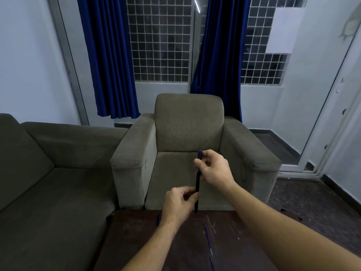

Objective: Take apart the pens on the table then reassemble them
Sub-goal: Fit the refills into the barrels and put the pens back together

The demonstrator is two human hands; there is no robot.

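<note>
Grey armchair [187,124] behind a dark, scratched bench [127,235]. Left hand [178,204] grips the lower barrel of a dark pen [197,180] held upright above the bench's far edge; right hand [214,169] pinches its top. Thin blue refill [208,241] lies on the bench. Print on the pen too dim to read.

Left hand [178,202] and right hand [214,169] are sharing a grip on one dark pen [197,184], which is standing nearly upright.
The left forearm [154,245] is extending from the near edge toward the far side, and the left hand is curling its fingers and thumb round the pen's lower part. The right forearm [283,218] is slanting from the near right toward the far left. The right hand is sitting farther out, pinching the pen's upper part between thumb and fingertips, with the other fingers loosely bent. The two hands are near each other but apart.
</note>
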